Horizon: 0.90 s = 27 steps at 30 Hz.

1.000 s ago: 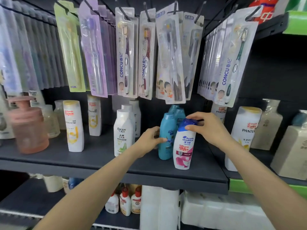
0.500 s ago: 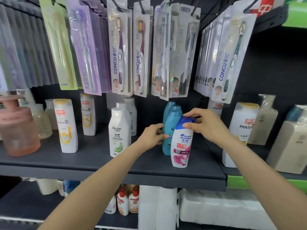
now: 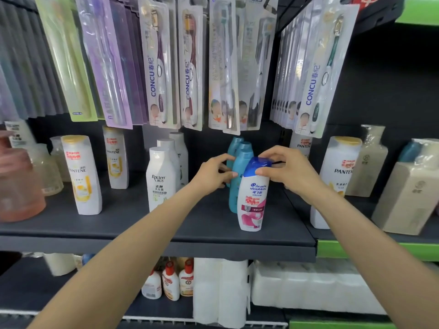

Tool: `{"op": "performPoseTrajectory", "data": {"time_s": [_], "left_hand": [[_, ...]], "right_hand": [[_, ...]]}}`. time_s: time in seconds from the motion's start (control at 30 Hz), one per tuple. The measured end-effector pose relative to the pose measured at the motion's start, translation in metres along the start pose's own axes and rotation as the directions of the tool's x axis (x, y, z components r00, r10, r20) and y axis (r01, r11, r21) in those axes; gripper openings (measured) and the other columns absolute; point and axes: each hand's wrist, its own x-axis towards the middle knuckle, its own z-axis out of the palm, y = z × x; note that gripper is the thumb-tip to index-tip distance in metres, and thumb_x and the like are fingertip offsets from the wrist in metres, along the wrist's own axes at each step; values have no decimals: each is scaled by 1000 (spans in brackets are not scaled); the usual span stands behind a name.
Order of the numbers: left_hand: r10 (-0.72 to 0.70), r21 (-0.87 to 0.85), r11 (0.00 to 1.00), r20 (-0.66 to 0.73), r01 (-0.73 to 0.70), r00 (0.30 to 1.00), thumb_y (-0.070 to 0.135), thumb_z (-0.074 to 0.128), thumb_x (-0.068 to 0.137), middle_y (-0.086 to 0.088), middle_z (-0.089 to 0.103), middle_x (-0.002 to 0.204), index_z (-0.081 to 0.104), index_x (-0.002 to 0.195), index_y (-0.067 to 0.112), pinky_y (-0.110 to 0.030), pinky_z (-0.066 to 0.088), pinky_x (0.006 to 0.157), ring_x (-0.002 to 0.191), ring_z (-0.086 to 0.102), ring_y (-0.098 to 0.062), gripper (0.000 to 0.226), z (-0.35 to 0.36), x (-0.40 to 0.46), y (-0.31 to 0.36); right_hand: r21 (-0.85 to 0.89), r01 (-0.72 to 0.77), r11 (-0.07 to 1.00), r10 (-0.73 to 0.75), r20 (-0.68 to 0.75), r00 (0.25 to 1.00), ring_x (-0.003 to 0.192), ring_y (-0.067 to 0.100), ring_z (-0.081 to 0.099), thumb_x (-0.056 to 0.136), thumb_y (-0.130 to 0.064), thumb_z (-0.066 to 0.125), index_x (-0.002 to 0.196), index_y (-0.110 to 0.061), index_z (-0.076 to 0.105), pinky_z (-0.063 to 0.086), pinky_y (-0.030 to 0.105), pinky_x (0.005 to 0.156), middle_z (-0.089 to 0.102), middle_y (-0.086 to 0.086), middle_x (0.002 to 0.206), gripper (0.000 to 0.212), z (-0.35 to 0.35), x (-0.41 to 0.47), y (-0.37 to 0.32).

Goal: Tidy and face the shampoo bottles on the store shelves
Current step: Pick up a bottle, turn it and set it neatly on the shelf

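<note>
- The Head & Shoulders bottle (image 3: pixel 253 200) stands upright near the front edge of the dark shelf (image 3: pixel 133 224), label facing out. It is a white plastic bottle with a curved, slightly waisted body, a glossy blue cap, blue lettering and a pink floral band across its lower half.
- The right hand (image 3: pixel 288 173) is curled over the blue cap, thumb on the front of it and fingers round the back: a grip clamped on the top of the bottle.
- The left hand (image 3: pixel 213 176) reaches in from the left, fingers bent round the front teal bottle (image 3: pixel 235 186) just behind the white one; its grip is closed on that bottle's upper body.
- The teal bottles form a short row running back from front to rear, smooth and rounded, with caps of the same colour.
- Left of them stands a white Raclen bottle (image 3: pixel 160 181) with a flat-topped cap and a green leaf mark, with two more white bottles behind it.
- Further left, a white Pantene bottle (image 3: pixel 82 176) with a gold cap and yellow label art stands well apart from the others; another stands behind it.
- A second white Pantene bottle (image 3: pixel 337 172) is on the next shelf to the right, beside cream, square-shouldered bottles (image 3: pixel 408 195) with a matte look.
- Toothbrush packs (image 3: pixel 161 65) in clear blister card hang in rows above the shelf.
- Below, small white bottles with red caps (image 3: pixel 171 281) sit beside wrapped white paper rolls (image 3: pixel 221 290).
</note>
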Motion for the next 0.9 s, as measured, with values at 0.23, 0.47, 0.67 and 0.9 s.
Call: {"op": "performPoseTrajectory", "data": {"time_s": [0.23,0.47,0.67,0.9], "left_hand": [[0,-42,999,-17,-1,1000,14,61,89,-10,63,103,54,115,22,-36,56,80,88,65,-19,28,5,1,-3],[11,4,1000,-22,-11,1000,15,61,89,-8,62,107,52,121,22,-26,55,74,90,63,-16,34,13,3,1],[-4,-8,1000,-21,4,1000,15,62,88,-9,63,108,53,120,24,-26,55,74,91,64,-18,34,13,2,3],[21,39,999,-92,-17,996,16,57,92,-5,66,110,54,123,21,-28,51,84,94,63,-13,32,1,-1,9]], "right_hand": [[79,-22,997,20,18,1000,97,20,65,78,-8,73,107,-15,61,58,41,79,64,2,109,32,1,2,3],[76,-31,997,29,15,999,99,20,65,79,-10,73,109,-16,60,58,43,80,63,1,109,33,1,2,5],[75,-24,997,24,12,1000,99,20,64,79,-9,72,109,-17,59,57,43,81,62,-3,106,34,2,1,4],[134,5,991,0,-35,999,96,15,64,82,-19,71,114,-16,62,57,36,79,64,0,107,33,-2,0,5]]}}
